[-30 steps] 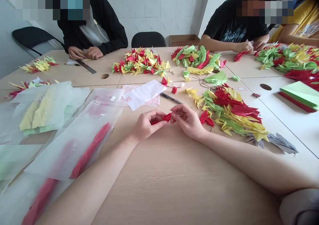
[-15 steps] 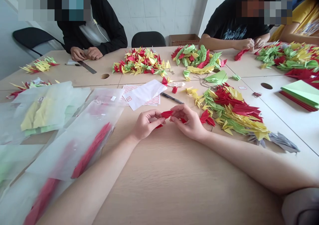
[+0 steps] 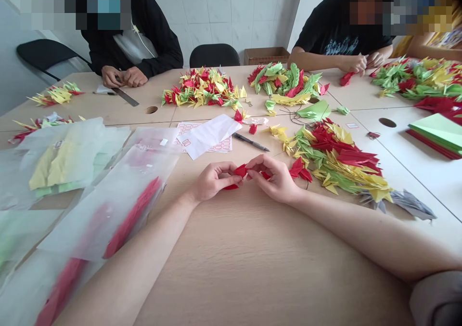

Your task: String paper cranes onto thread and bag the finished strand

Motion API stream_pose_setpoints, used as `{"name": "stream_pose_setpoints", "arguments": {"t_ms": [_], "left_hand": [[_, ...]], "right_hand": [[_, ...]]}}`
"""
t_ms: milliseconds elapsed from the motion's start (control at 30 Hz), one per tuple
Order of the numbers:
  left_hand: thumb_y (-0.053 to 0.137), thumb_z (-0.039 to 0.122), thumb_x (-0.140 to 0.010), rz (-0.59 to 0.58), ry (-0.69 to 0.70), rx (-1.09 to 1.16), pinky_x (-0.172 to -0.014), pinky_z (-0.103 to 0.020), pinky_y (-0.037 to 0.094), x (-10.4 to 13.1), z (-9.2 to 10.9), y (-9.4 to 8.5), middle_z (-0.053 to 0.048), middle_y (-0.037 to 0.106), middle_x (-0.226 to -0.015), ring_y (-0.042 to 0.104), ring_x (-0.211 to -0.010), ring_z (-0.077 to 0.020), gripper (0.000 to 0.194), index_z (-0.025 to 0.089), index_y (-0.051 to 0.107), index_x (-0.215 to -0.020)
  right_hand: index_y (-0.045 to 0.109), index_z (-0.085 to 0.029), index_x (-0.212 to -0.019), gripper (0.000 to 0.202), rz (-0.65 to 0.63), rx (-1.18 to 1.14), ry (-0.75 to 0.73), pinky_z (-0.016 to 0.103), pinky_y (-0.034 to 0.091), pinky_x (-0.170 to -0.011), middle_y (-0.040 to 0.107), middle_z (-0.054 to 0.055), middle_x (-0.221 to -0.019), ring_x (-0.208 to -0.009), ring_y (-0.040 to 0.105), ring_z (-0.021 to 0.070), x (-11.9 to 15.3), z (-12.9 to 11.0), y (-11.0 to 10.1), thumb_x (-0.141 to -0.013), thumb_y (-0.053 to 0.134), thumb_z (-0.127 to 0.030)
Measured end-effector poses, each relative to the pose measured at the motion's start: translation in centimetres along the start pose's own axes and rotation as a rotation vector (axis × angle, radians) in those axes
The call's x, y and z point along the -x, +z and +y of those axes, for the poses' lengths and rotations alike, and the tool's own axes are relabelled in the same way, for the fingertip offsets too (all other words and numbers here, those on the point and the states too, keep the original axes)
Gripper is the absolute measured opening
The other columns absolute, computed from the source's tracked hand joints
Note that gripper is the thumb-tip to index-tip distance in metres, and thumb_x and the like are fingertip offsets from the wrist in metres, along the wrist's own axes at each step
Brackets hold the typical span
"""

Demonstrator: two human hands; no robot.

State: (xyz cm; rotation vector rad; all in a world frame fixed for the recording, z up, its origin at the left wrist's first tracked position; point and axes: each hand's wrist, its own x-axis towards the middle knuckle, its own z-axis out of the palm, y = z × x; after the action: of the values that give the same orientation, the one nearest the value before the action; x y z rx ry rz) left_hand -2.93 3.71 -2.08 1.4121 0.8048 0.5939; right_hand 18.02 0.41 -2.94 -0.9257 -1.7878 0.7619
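Note:
Small red origami paper (image 3: 240, 170) is pinched between both sets of fingertips, just above the near part of the table. My left hand (image 3: 212, 182) is closed on its left side, thumb and forefinger pressed together. My right hand (image 3: 271, 177) is closed on the opposite side, its fingertips meeting the paper. More red paper shows below the left fingers and behind the right hand; whether it belongs to the same piece I cannot tell. Beside my right hand lie red folded pieces (image 3: 299, 169) and a long pile of red, yellow and green origami (image 3: 342, 157).
Clear plastic sleeves (image 3: 144, 172) with coloured paper cover the left side. Beyond my hands lie a black pen (image 3: 251, 142) and a white paper sheet (image 3: 212, 136). Green and red paper (image 3: 438, 131) is stacked at right. Co-workers sit across the table near more origami heaps (image 3: 204, 87).
The red paper between my fingers has turned and now points more upward. My left hand has shifted slightly down, and the view has moved a little.

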Motion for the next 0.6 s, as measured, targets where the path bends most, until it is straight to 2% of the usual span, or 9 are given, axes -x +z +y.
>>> {"name": "stream_pose_setpoints", "arguments": {"t_ms": [233,433,533,600], "left_hand": [[0.078,0.035,-0.076,0.099,0.048,0.027,-0.07,-0.026,0.058,-0.11,-0.37,0.13,-0.006,0.075,-0.092,0.069,-0.082,-0.0167,0.029,0.016,0.073,-0.097],[0.081,0.035,-0.072,0.257,0.105,0.008,-0.069,-0.028,0.061,-0.26,-0.37,0.51,-0.004,0.075,-0.082,0.07,-0.074,-0.0164,0.028,0.014,0.075,-0.089],[0.081,0.034,-0.072,0.313,0.156,-0.004,-0.072,-0.03,0.062,-0.32,-0.54,0.72,-0.005,0.075,-0.081,0.07,-0.074,-0.0171,0.026,0.014,0.075,-0.087],[0.08,0.034,-0.073,0.314,0.182,-0.046,-0.07,-0.03,0.062,-0.34,-0.72,0.78,-0.005,0.075,-0.08,0.07,-0.073,-0.0173,0.024,0.014,0.075,-0.086]], "right_hand": [[0.059,-0.018,-0.094,0.005,-0.064,-0.001,-0.031,0.022,0.049,-0.061,0.065,0.003,-0.086,-0.073,0.062,0.0117,-0.16,-0.06,-0.27,-0.09,0.06,-0.016],[0.055,-0.02,-0.102,0.009,-0.035,-0.051,0.052,0.027,0.052,-0.071,0.064,0.005,-0.093,-0.081,0.064,0.0139,-0.09,-0.07,-0.24,-0.099,0.049,-0.025],[0.055,-0.02,-0.101,0.014,0.0,0.011,0.044,0.028,0.053,-0.071,0.062,0.006,-0.096,-0.085,0.062,0.016,-0.19,0.15,-0.07,-0.093,0.06,-0.031],[0.057,-0.02,-0.094,0.014,0.009,0.079,0.019,0.027,0.051,-0.066,0.062,0.005,-0.092,-0.083,0.06,0.0159,-0.25,0.36,0.04,-0.089,0.066,-0.03]]}}
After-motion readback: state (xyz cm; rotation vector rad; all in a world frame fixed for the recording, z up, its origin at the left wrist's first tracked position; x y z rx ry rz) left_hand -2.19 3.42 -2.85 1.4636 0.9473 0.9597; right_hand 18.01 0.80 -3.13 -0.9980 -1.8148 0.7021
